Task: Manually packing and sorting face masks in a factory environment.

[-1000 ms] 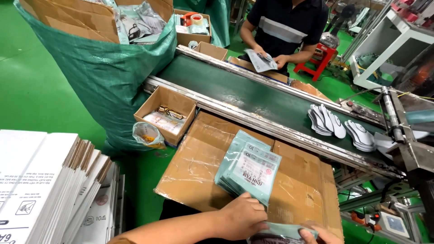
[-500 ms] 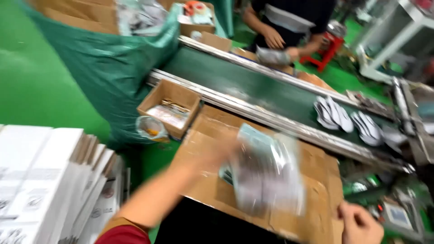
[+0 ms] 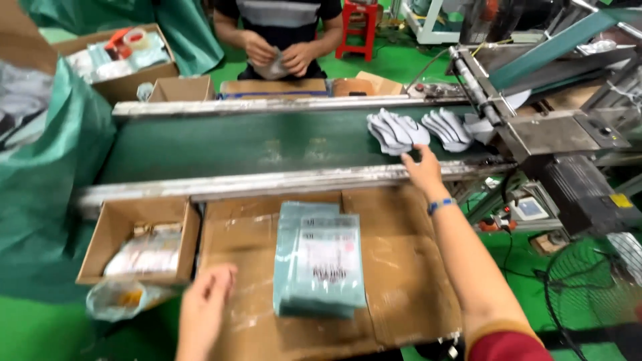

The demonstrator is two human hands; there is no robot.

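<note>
The green conveyor belt (image 3: 221,144) runs across the view between two metal rails, with a grey machine (image 3: 562,134) at its right end. On the near side lies a flattened cardboard work surface (image 3: 401,267). A large green sack (image 3: 40,200) stands at the left edge. Beyond the belt, a co-worker's hands (image 3: 277,57) handle a pale item.

A stack of pale blue flat packets (image 3: 321,267) lies on the cardboard, roughly central, untouched by either hand. One second ago the left hand rested on this stack; half a second ago a packet was in motion above the cardboard. The stack is now at rest and released.

An open cardboard box (image 3: 137,241) holding clear-wrapped contents sits left of the stack, under the near rail.

Two fanned bundles of grey-white insoles lie on the belt at its right end. The right hand (image 3: 422,167) has extended across the near rail since the earlier frames; its fingers are spread open, fingertips touching or just beside the nearer insole bundle (image 3: 396,132). No grasp is closed. The second bundle (image 3: 449,127) lies just beside the first.

The left hand (image 3: 204,301) hovers above the cardboard, left of the packet stack, fingers loosely open and holding nothing.

Judgement: the packet stack is set down, and attention has shifted to the insoles.
</note>
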